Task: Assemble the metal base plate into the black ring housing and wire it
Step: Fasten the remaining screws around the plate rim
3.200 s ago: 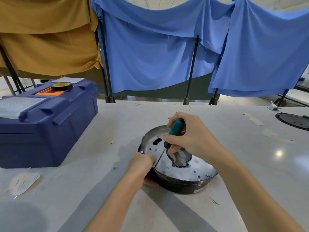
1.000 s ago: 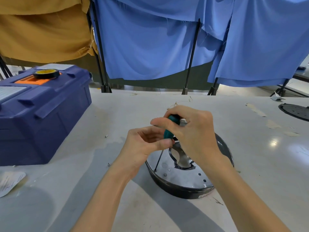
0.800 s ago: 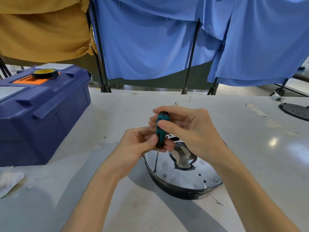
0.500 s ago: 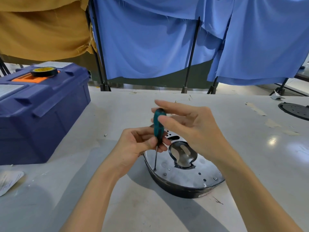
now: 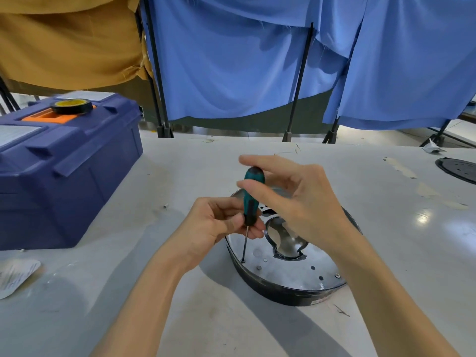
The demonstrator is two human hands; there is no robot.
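- The teal-and-black-handled screwdriver (image 5: 251, 199) stood nearly upright, long axis vertical, tip down in a hole at the left rim of the round silver metal base plate (image 5: 296, 265).
- That plate sat in the black ring housing (image 5: 280, 295) on the pale bench (image 5: 386, 228).
- The left hand (image 5: 216, 222) pinched the handle's lower end; the right hand (image 5: 298, 204) pinched its top.
- Print on the white paper tag (image 5: 15, 276) was unreadable.

No lettering is legible: print on the paper tag (image 5: 15, 276) at the table's (image 5: 257, 331) left edge, the white sheet (image 5: 15, 132) atop the blue toolbox (image 5: 77, 191), and the sticker (image 5: 318, 301) on the black ring housing (image 5: 278, 292) is blurred.
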